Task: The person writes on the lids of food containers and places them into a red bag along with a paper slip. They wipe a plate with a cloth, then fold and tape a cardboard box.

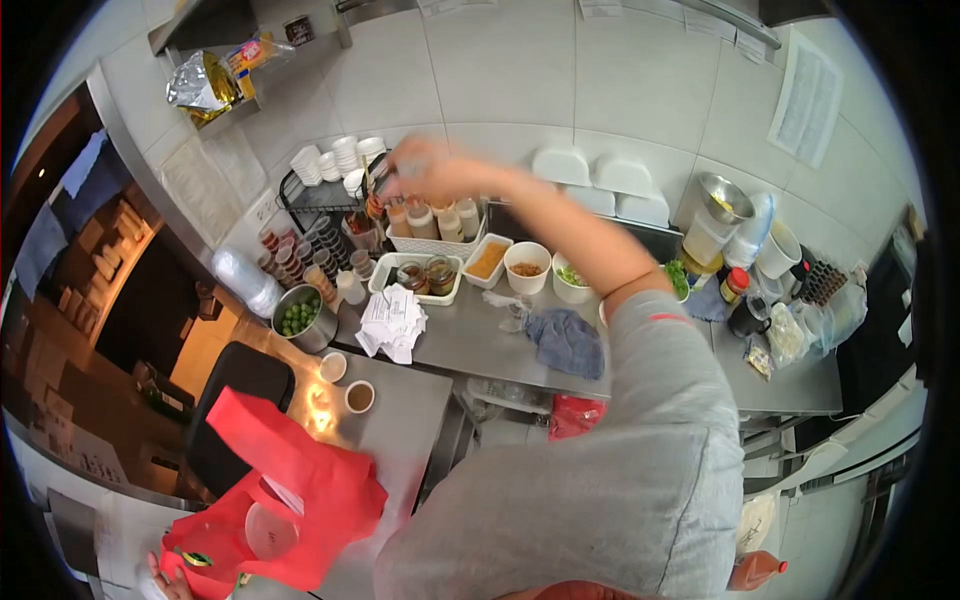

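Note:
My right hand (pixel 415 170), blurred by motion, is raised over the back of the counter, near the squeeze bottles (pixel 437 222) and the black rack (pixel 310 196). What it holds, if anything, is too smeared to make out. At the bottom left edge, my left hand (pixel 170 578) is partly in view, its fingers apart against the side of a red bag (pixel 325 480). The bag stands with its top open on the steel counter. A round container (pixel 270 530) with a pale lid shows inside it.
Two small cups (pixel 360 397) and a black tray (pixel 228 440) are near the bag. Behind are a pot of green limes (pixel 300 318), crumpled papers (pixel 393 322), tubs of food (pixel 527 268) and a blue cloth (pixel 565 342). Bowls, bottles and a jar (pixel 735 284) crowd the right.

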Demonstrator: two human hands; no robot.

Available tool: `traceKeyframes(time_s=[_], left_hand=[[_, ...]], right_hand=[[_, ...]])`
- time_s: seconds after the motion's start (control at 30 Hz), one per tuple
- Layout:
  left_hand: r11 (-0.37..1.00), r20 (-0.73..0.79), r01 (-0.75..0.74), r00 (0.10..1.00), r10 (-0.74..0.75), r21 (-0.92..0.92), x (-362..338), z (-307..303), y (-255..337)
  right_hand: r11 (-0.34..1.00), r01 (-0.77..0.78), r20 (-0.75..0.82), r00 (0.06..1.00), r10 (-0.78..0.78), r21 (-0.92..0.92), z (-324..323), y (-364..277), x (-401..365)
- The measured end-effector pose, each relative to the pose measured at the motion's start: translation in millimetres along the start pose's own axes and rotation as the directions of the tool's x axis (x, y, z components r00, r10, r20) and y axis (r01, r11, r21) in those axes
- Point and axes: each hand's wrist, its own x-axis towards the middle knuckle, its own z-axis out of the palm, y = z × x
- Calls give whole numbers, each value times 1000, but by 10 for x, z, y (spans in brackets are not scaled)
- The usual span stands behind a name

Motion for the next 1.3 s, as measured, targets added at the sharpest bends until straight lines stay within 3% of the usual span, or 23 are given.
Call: traceKeyframes(time_s=[0.03,0.1,0.17,0.23,0.3,0.33,0.37,0.4,0.43,0.47,0.5,0.53,0.63,0.73,0.8,0.83,0.9,0.97,1.03,1.1,1.2,1.23,1.3], left_hand=[[999,2,-32,999,32,43,-41,64,37],[996,-66,-43,997,48,78,-63,122,81],[992,-175,-54,982,74,115,-84,247,116],[990,-174,-55,982,77,126,-55,418,164],[1000,-43,16,999,-15,19,11,261,74],[1000,-21,9,1000,-9,-16,43,30,-55],[999,-13,5,1000,-6,-42,52,88,1],[1000,-56,12,998,-13,-6,-1,322,118],[999,-7,2,1000,-2,-38,21,296,130],[997,60,-41,997,45,-69,15,276,128],[999,15,-45,999,45,-11,39,326,153],[999,11,-32,999,32,-26,36,420,209],[994,43,-28,999,32,-108,53,433,292],[988,124,-7,992,26,-156,80,501,327],[972,151,5,988,31,-234,109,509,314],[963,148,34,989,6,-266,106,492,321],[939,150,85,988,-36,-334,122,375,351],[938,187,142,979,-85,-315,162,76,349],[931,198,158,976,-95,-328,196,-224,372],[933,50,162,987,-154,-321,240,-416,557],[956,14,156,987,-157,-249,605,-848,661],[965,36,140,990,-136,-223,843,-917,654],[970,60,158,987,-150,-184,1569,-1011,648]], right_hand=[[896,185,-256,917,-304,-403,-473,432,236],[522,-245,-458,826,-328,-817,-1478,1030,594],[225,-536,-579,712,-397,-814,-2205,1316,548],[-24,-573,-555,804,-213,-819,-2805,1478,465],[-67,-654,-637,751,-172,-753,-3269,1838,463],[-72,-655,-605,729,-320,-752,-3704,2414,680],[227,-656,-683,609,-403,-720,-3695,2464,695],[207,-650,-669,625,-402,-731,-3626,2420,746],[-17,-538,-533,839,-113,-843,-3757,2368,987],[376,-331,-495,684,-536,-865,-3675,2468,1236],[792,-45,-685,534,-496,-609,-3093,2007,1223],[887,51,-736,538,-412,-459,-2228,1129,920],[606,565,-461,394,-795,-561,-636,-182,329],[408,911,-235,385,-892,-57,908,-1066,-310],[276,955,194,253,-948,104,1841,-1566,-692],[99,990,137,85,-987,99,2340,-1668,-807],[447,882,781,171,-601,150,2926,-1535,-940],[385,922,929,113,-353,34,3255,-1208,-818],[445,895,965,145,-219,-33,2666,-1640,-680],[531,801,928,366,-67,-277,2273,-1688,-438],[449,871,894,348,-281,-198,1874,-1788,-43],[667,742,754,404,-517,60,1814,-1712,232],[659,737,681,561,-471,-152,1810,-1951,784]])
